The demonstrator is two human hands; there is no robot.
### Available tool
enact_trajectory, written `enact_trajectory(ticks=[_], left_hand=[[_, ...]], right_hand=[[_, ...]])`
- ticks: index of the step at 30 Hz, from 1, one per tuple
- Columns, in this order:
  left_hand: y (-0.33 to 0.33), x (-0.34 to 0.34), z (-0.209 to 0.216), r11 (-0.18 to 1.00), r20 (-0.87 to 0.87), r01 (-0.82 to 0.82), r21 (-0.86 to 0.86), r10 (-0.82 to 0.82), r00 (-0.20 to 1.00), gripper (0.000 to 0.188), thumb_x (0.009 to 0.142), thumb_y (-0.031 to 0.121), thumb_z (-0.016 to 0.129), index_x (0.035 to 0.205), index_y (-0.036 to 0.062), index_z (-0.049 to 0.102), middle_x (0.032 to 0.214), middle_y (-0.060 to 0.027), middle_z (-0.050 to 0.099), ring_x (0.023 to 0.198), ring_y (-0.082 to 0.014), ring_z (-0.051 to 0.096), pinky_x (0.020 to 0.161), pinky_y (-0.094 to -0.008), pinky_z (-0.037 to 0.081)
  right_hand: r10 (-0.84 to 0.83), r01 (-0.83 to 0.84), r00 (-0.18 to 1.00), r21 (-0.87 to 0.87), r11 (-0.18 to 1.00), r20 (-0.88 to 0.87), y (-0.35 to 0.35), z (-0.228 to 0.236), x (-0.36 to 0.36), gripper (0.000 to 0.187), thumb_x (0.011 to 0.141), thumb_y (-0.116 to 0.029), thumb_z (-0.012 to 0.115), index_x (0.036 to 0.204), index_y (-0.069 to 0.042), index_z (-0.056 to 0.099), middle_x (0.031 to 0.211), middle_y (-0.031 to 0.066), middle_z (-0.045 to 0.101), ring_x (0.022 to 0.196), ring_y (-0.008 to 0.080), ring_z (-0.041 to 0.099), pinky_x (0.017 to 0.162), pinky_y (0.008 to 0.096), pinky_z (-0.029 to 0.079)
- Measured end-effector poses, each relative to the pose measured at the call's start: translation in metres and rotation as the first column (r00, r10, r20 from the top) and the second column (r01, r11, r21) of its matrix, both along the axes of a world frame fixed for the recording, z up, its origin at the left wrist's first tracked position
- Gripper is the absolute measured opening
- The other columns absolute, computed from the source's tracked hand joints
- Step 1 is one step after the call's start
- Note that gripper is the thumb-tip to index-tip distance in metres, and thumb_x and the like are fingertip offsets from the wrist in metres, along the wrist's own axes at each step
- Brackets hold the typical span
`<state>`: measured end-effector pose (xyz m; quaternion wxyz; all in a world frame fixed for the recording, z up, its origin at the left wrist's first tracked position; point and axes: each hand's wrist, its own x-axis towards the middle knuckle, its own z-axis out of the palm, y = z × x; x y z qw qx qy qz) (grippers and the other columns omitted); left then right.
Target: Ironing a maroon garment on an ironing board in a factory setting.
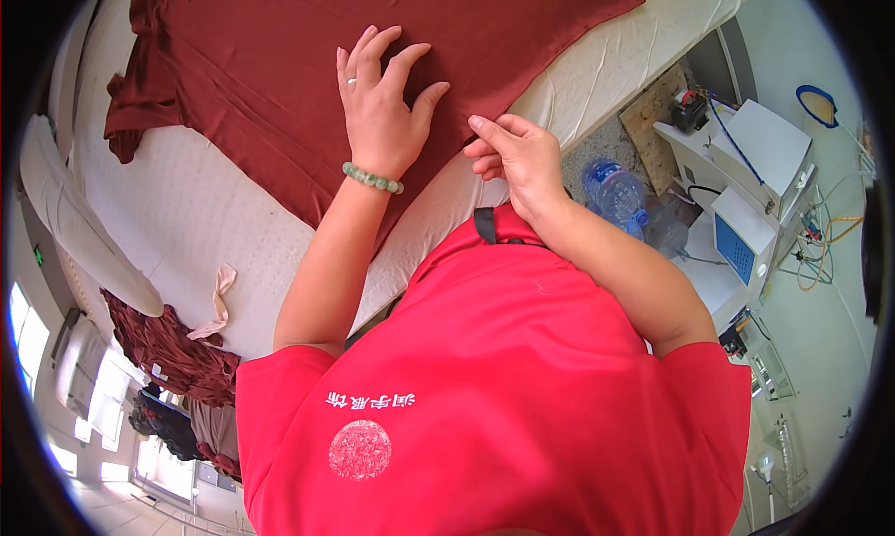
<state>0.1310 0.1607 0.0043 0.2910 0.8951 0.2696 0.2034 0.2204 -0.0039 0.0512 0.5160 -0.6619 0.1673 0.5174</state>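
Observation:
A dark red piece of fabric (270, 79), thin and smooth with some wrinkles, lies spread across a white padded table (224, 200). Its left end is bunched into folds. My left hand (385, 112) is over the fabric with its fingers spread and nothing in them; whether it touches the cloth I cannot tell. A ring and a green bead bracelet (372, 178) are on that hand and wrist. At the cloth's near right edge, my right hand (522, 158) pinches the border between thumb and fingers, with the other fingers curled.
A pale cloth strip (220, 303) lies at the table's left edge, beside crumpled dark red cloth (177, 354). A white padded board (84, 214) stands at far left. Right of the table are plastic bottles (615, 193) and a white machine (746, 210) with cables.

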Motion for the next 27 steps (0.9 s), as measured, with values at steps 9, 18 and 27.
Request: enact_trajectory(ticks=[9,18,27], left_hand=[[-0.002,0.003,0.000,1.000,-0.066,-0.014,-0.009,0.014,0.998,0.045,0.080,0.025,0.085,0.121,0.0178,0.068,0.141,-0.0048,0.052,0.143,-0.0308,0.044,0.123,-0.0598,0.024],[-0.014,0.004,0.002,0.999,-0.148,-0.026,0.046,0.032,0.988,0.056,0.081,0.030,0.085,0.130,0.0165,0.061,0.148,-0.0064,0.047,0.149,-0.0338,0.036,0.124,-0.0625,0.020],[-0.033,0.008,0.006,0.997,-0.180,-0.060,0.054,0.068,0.981,0.072,0.081,0.041,0.084,0.139,0.0110,0.052,0.158,-0.0116,0.040,0.153,-0.0393,0.028,0.124,-0.0634,0.017]], right_hand=[[0.029,-0.029,0.999,0.028,0.999,0.023,-0.001,-0.007,0.001,0.026,0.097,-0.030,0.074,0.089,-0.006,0.067,0.076,0.0065,0.072,0.058,0.0108,0.064,0.058,0.0249,0.050],[0.044,-0.044,0.999,0.021,0.999,0.019,0.002,-0.007,0.002,0.029,0.100,-0.030,0.069,0.087,-0.004,0.067,0.075,0.0084,0.072,0.057,0.0128,0.065,0.056,0.0262,0.051],[0.071,-0.071,0.997,0.016,0.997,0.027,0.000,-0.009,0.004,0.031,0.101,-0.032,0.068,0.088,-0.004,0.066,0.075,0.0088,0.072,0.056,0.0132,0.065,0.056,0.0265,0.052]])
